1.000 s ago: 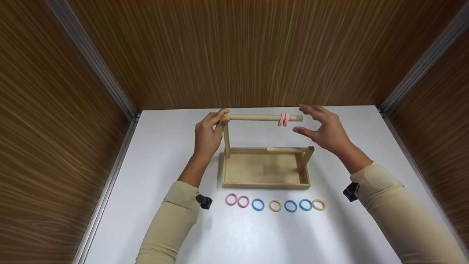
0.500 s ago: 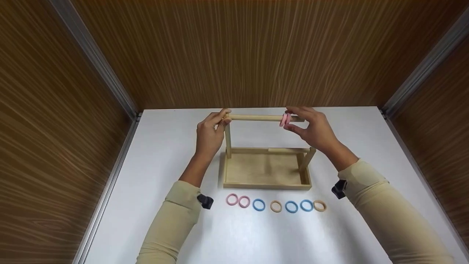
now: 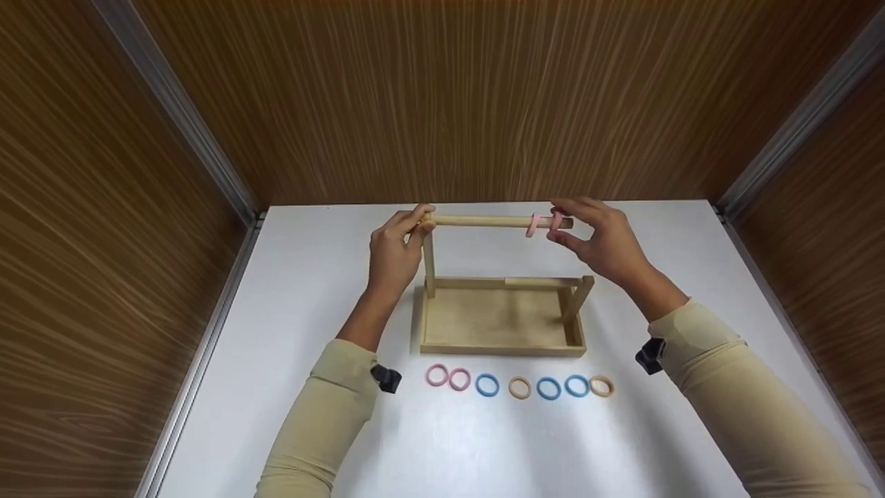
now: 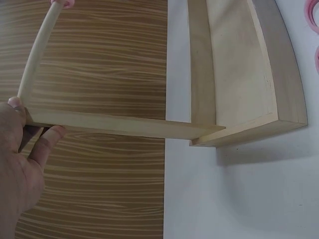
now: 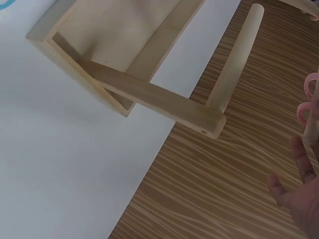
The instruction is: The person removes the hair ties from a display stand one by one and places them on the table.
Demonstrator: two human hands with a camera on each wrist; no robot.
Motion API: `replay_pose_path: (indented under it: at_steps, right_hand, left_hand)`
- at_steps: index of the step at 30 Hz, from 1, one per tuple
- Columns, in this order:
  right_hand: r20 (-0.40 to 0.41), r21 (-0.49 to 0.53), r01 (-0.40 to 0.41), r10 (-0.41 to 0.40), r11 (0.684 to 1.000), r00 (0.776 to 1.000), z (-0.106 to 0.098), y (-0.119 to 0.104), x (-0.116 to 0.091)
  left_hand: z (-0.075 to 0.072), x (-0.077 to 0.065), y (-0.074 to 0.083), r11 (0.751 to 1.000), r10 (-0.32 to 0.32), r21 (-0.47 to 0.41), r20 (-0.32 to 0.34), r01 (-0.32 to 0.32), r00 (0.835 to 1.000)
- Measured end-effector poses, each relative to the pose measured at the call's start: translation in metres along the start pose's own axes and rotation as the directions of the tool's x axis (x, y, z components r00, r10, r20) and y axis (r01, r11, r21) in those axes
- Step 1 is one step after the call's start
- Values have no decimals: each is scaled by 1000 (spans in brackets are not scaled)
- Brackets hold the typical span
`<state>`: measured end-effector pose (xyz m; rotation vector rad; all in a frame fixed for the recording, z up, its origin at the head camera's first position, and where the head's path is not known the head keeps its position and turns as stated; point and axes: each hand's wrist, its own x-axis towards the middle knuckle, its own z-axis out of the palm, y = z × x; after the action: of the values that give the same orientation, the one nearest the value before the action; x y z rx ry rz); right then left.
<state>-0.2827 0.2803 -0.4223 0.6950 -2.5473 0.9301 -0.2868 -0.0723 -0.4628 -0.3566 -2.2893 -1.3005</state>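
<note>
My left hand (image 3: 395, 252) grips the top corner of a wooden rack, where a long rod (image 3: 477, 221) meets a tall post (image 3: 429, 263). Two pink rings hang around that rod near its free right end. Thumb and fingers of my right hand (image 3: 612, 242) pinch the outer pink ring (image 3: 556, 220). Just left of it is the inner pink ring (image 3: 533, 225), with a small gap between them. In the right wrist view both rings show at the right edge, partly cut off. The left wrist view shows the fingers around the post's top (image 4: 37, 117).
The rack's tray base (image 3: 498, 351) stands on the white table (image 3: 304, 290). A shorter post (image 3: 579, 297) at its right carries another rod (image 3: 543, 282) pointing left. Several pink, blue (image 3: 487, 385) and tan rings lie in a row in front. Brown wood-grain panels surround the table.
My right hand has come in from the right, taken hold at the pink rings, and drawn the outer one rightward along the rod, parting it from the inner one. My left hand stays put.
</note>
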Motion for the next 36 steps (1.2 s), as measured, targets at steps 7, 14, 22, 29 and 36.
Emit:
replay_pose_path:
  at_steps: [7,14,22,29,36]
  right_hand:
    - [2,23,-38,38,999,999,-8,9,-5]
    - [25,35,-93,92,995,995,-18,18,-17]
    - [81,-13,-88,89,996,993,-24,28,-35]
    - [138,-48,-81,87,996,987,-23,31,-50]
    - [188,-65,-74,85,995,978,-17,31,-64]
  left_hand:
    - [-2,2,-1,1000,-7,-7,27,7,1000]
    - [-6,6,-2,1000,-19,-1,57,19,998]
    - [-11,12,0,1000,-24,17,91,22,996]
    - [-14,16,-1,998,-15,64,113,8,993]
    - [-14,20,-2,998,-13,68,112,5,994]
